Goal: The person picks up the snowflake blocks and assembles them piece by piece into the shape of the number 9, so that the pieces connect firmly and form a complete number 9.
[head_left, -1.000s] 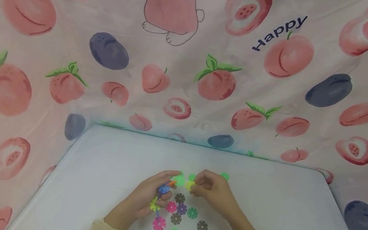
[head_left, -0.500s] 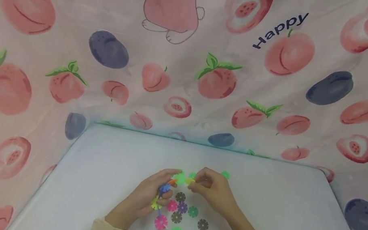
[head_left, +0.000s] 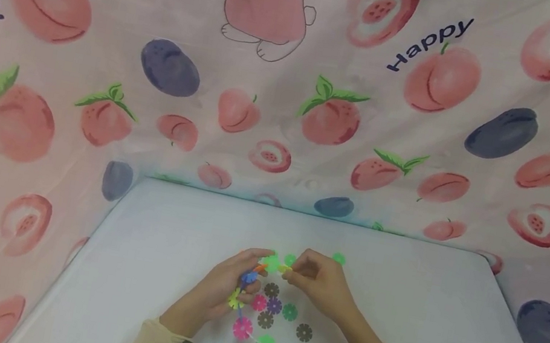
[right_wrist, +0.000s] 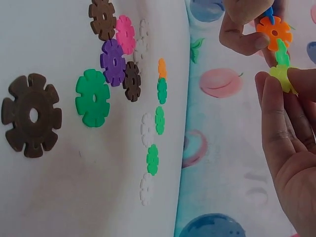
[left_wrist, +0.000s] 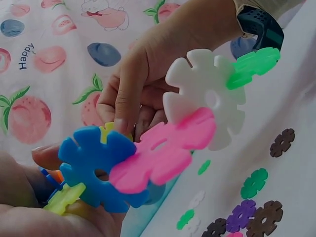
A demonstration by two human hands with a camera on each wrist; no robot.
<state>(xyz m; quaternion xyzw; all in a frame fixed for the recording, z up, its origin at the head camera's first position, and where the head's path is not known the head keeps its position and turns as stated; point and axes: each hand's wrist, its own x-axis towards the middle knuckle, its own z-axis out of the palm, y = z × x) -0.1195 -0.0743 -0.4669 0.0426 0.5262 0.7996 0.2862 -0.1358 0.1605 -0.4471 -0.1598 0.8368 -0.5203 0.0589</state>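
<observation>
My left hand (head_left: 214, 291) holds a chain of slotted plastic snowflake discs. In the left wrist view the chain shows a yellow disc (left_wrist: 64, 198), a blue disc (left_wrist: 81, 155), a pink disc (left_wrist: 170, 160), a white disc (left_wrist: 195, 79) and a bright green disc (left_wrist: 254, 68) at its end. My right hand (head_left: 324, 281) pinches another yellow disc (right_wrist: 280, 79) between thumb and fingers. It meets a green disc (right_wrist: 282, 49) that joins an orange disc (right_wrist: 266, 29) at the chain's far end. How deep their slots sit cannot be made out.
Loose discs lie on the white table (head_left: 420, 320) below and between the hands, among them a purple disc (right_wrist: 112, 63), a dark green disc (right_wrist: 86, 98) and a brown disc (right_wrist: 19, 118). Fruit-print cloth (head_left: 277, 98) rises behind and beside the table.
The yellow disc in my right hand has turned from nearly face-on to edge-on, close against the green disc. My left hand keeps its hold; the head view has shifted slightly.
</observation>
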